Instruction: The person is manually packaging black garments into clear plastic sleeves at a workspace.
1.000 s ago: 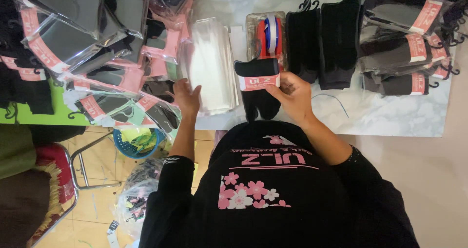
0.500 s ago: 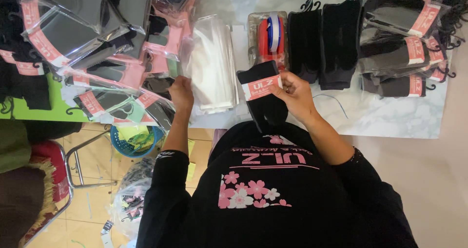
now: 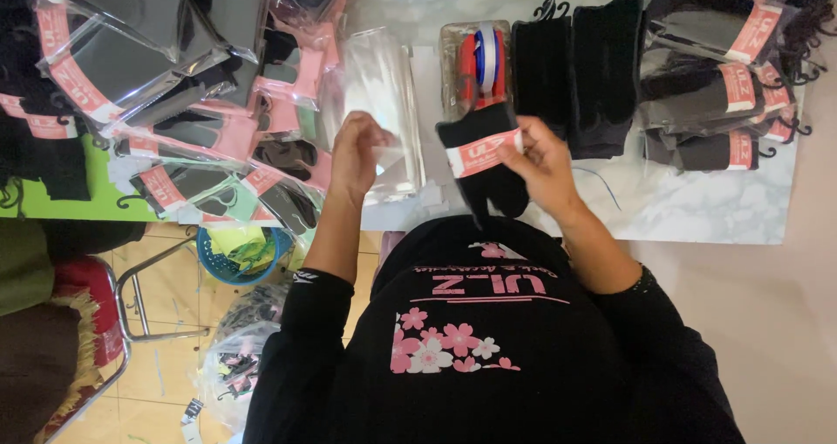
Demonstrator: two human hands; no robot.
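My right hand (image 3: 547,160) grips a folded pair of black socks (image 3: 488,187) wrapped in a pink paper band, held just above the table's near edge. My left hand (image 3: 356,152) pinches a clear plastic sleeve (image 3: 392,160) at the near end of a stack of clear sleeves (image 3: 375,82). The two hands are a short way apart, with the socks to the right of the sleeve.
Packed socks in clear bags with pink labels (image 3: 139,69) pile up at the left. A tape dispenser (image 3: 482,60), loose black socks on hangers (image 3: 575,78) and more banded pairs (image 3: 724,95) lie on the marble-patterned table (image 3: 697,208). A blue basket (image 3: 231,261) and a chair (image 3: 105,322) stand on the floor below.
My left hand has moved right onto the sleeve stack and taken hold of a sleeve. The socks in my right hand have shifted slightly down and toward me.
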